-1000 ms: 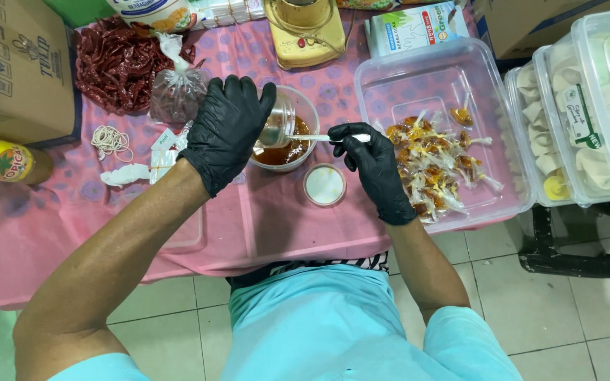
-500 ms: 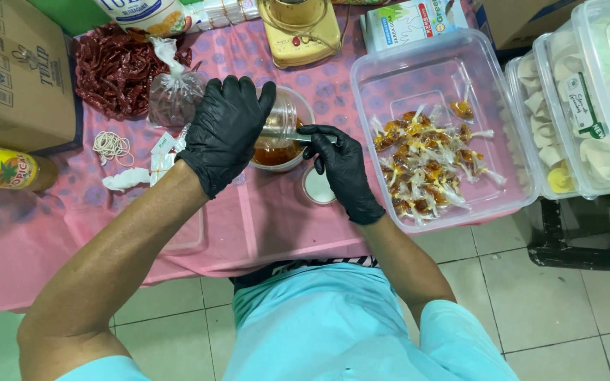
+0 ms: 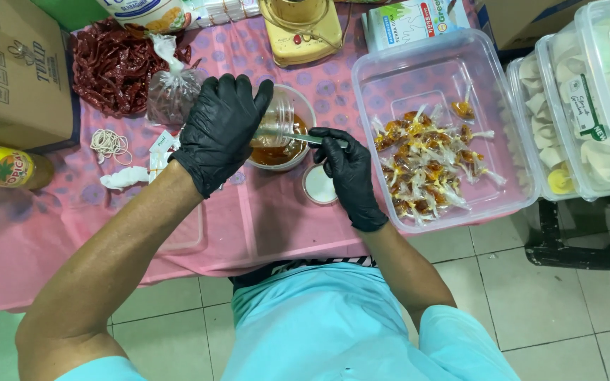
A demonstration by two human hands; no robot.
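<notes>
Both my hands wear black gloves. My left hand (image 3: 220, 130) grips a small clear plastic cup (image 3: 277, 116), tilted over a white bowl (image 3: 303, 106) of reddish-brown sauce. My right hand (image 3: 347, 169) holds a metal spoon (image 3: 303, 138) whose tip reaches into the cup's mouth above the bowl. A small white lid (image 3: 319, 187) lies on the pink tablecloth just under my right hand.
A clear tub (image 3: 503, 127) of small tied sauce packets stands to the right, with stacked tubs of pale dumpling skins (image 3: 587, 106) beyond. Dried red chillies (image 3: 111, 67), a knotted plastic bag (image 3: 171, 88), rubber bands (image 3: 109, 143), a cardboard box (image 3: 8, 70) and a yellow bottle (image 3: 1, 168) lie left.
My right hand has moved left from beside the packet tub, bringing the spoon to the cup held over the bowl. My left hand stays on the cup.
</notes>
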